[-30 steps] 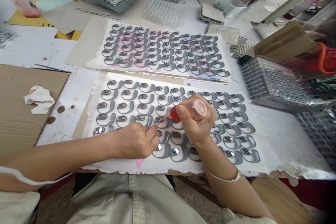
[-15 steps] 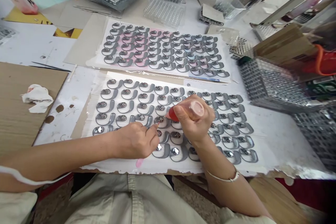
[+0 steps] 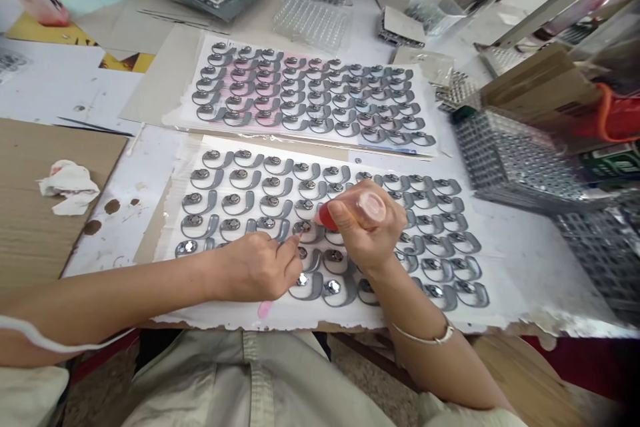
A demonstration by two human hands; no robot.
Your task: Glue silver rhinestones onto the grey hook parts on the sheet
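Observation:
My right hand [image 3: 373, 233] is wrapped round a small clear squeeze bottle [image 3: 367, 207] of red liquid, tilted with its tip pointing left and down. The tip is close to a curved grey metal piece [image 3: 313, 233] with a round, gem-like head; whether they touch I cannot tell. From the left, my left hand [image 3: 265, 267] reaches to the same piece, its index finger at the round head and the other fingers curled under. Anything inside those fingers is hidden. Several similar pieces lie in rows on the white sheet [image 3: 165, 240] around both hands.
Behind lies a second sheet [image 3: 187, 107] with rows of similar pieces. Stacked clear trays [image 3: 515, 153] and a cardboard box [image 3: 540, 90] stand at the right. A crumpled tissue [image 3: 70, 187] lies on cardboard at the left, with another bottle [image 3: 40, 0] at the far left.
Both hands and the bottle hold nearly the same position over the same piece. The whole view has shifted very slightly.

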